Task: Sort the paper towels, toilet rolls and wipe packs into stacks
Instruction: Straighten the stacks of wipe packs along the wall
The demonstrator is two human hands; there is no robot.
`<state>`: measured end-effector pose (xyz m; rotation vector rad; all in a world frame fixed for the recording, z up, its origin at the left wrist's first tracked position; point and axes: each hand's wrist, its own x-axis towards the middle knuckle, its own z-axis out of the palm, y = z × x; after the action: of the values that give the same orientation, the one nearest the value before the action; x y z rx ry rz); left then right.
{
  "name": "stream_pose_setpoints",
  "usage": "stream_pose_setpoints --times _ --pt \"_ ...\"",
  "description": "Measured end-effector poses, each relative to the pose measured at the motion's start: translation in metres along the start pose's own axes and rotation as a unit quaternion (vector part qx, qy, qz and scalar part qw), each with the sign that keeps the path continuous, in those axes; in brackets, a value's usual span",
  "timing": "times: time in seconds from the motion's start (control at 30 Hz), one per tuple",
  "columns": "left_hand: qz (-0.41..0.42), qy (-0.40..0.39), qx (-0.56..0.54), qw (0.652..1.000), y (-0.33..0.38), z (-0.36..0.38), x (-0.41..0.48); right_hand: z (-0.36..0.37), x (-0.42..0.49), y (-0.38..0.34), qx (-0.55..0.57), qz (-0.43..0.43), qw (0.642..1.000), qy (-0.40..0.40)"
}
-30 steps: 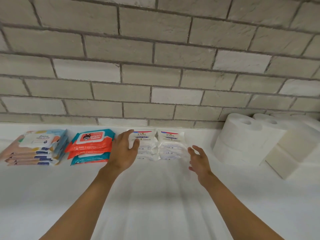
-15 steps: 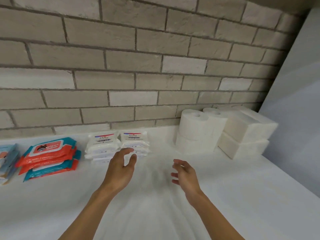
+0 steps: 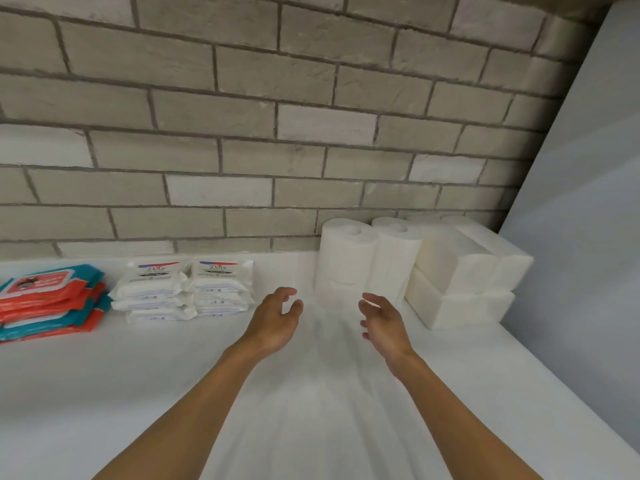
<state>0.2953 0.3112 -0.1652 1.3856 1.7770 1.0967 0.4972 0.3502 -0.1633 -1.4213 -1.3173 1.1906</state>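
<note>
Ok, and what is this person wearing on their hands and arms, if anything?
The left hand and right hand are bare: no gloves, rings, watch or bracelet show. The left forearm and right forearm are uncovered down to the frame's edge, so no sleeve is in view.

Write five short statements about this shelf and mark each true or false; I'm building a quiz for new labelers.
1. The left hand and right hand hold nothing. True.
2. The white wipe packs sit in two stacks side by side. True.
3. The toilet rolls stand left of the white wipe packs. False: they stand to their right, beside the paper towels.
4. The red and teal wipe packs are stacked at the far left. True.
5. The right hand rests on the paper towels. False: it is clear of them, near the toilet rolls.
</note>
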Motion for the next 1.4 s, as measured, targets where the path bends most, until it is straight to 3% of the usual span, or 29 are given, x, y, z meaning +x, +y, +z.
stream_pose_setpoints --times 0.23,0.53,0.77,0.93,1.4 --pt "-0.037 0.004 -0.033 0.999 0.031 0.042 0.037 -0.026 0.047 0.003 -0.096 0.004 0.993 -0.069" --pt "-0.098 0.028 -0.102 0.990 0.040 0.072 0.077 -0.016 0.098 0.012 -0.060 -0.056 0.990 -0.111" --pt "-0.019 0.015 -0.225 0.974 0.039 0.083 0.102 -0.007 0.121 0.026 0.000 -0.117 0.985 -0.130" --pt "-0.015 -0.009 -0.270 0.963 0.031 0.082 0.110 -0.002 0.129 0.027 0.008 -0.134 0.983 -0.122" --pt "-0.013 0.001 -0.236 0.972 0.011 0.063 0.104 0.019 0.124 0.026 0.014 -0.102 0.985 -0.141"
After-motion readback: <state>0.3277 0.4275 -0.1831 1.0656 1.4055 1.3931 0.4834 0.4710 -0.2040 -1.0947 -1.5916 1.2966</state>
